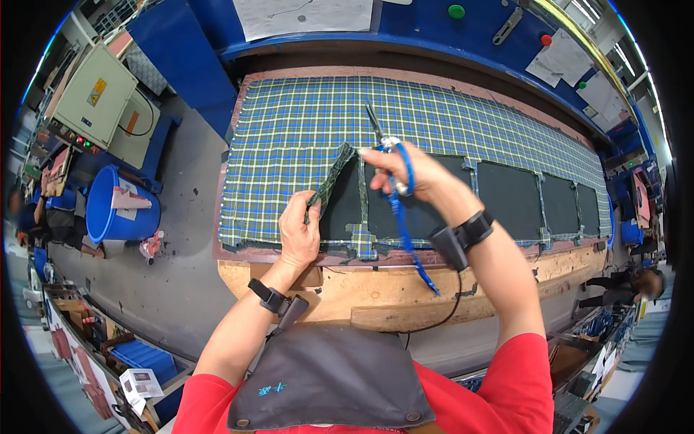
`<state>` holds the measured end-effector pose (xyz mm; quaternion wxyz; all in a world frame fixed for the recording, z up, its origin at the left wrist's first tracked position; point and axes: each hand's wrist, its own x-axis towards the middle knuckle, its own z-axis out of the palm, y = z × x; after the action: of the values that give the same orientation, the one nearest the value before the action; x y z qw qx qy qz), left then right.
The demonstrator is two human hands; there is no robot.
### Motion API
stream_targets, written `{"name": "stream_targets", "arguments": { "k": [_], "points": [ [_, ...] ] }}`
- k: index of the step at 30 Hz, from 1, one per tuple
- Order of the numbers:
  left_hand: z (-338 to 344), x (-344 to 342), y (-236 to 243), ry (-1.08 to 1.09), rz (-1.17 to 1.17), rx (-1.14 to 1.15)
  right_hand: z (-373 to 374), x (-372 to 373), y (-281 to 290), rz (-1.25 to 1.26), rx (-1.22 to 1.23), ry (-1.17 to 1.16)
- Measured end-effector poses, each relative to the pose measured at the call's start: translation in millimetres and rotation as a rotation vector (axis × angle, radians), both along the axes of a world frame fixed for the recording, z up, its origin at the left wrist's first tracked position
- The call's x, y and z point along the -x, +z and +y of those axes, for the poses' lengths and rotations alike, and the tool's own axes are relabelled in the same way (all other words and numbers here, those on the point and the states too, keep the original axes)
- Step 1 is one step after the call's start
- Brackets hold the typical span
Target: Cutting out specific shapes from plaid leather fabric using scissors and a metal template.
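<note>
A wide sheet of plaid fabric [289, 123] in blue, green and white lies on the work surface, with a row of dark rectangular cut-out areas [510, 202] along its near side. My left hand [298, 230] is closed on a folded-up plaid piece [331, 181], lifted at a slant over the leftmost dark area. My right hand [412, 170] grips scissors [375, 123] with blue-wrapped handles, blades pointing away from me. A blue strip [406, 235] hangs from the handles. The right fingertips are close to the lifted piece's top; whether they touch it I cannot tell.
A blue machine frame [289, 40] rises behind the fabric. Along the near side runs a wooden edge [426, 307]. A blue bin [108, 210] and a grey control cabinet [90, 101] stand at the left. A cable [452, 315] trails from my right wrist device. People are visible at both sides.
</note>
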<state>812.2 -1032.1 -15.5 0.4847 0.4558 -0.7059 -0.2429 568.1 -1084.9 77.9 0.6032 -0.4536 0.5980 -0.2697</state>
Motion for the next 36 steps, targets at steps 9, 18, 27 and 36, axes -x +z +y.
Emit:
{"name": "stream_targets", "arguments": {
  "k": [9, 18, 27, 36],
  "points": [
    [1.9, 7.4, -4.9, -0.086, -0.086, 0.119, 21.2, -79.5, -18.2, 0.317, 0.100, -0.192],
    [36.2, -8.4, 27.7, -0.194, -0.014, 0.244, 13.6, -66.0, -56.8, 0.453, 0.213, -0.346],
    [40.0, -58.5, 12.5, -0.538, 1.299, -1.446, 4.2, -108.3, 4.5, 0.079, 0.192, -0.426],
    [44.5, -55.3, 15.5, -0.204, 1.668, -1.089, 14.2, -95.9, -1.7, 0.161, 0.197, -0.436]
  ]
}}
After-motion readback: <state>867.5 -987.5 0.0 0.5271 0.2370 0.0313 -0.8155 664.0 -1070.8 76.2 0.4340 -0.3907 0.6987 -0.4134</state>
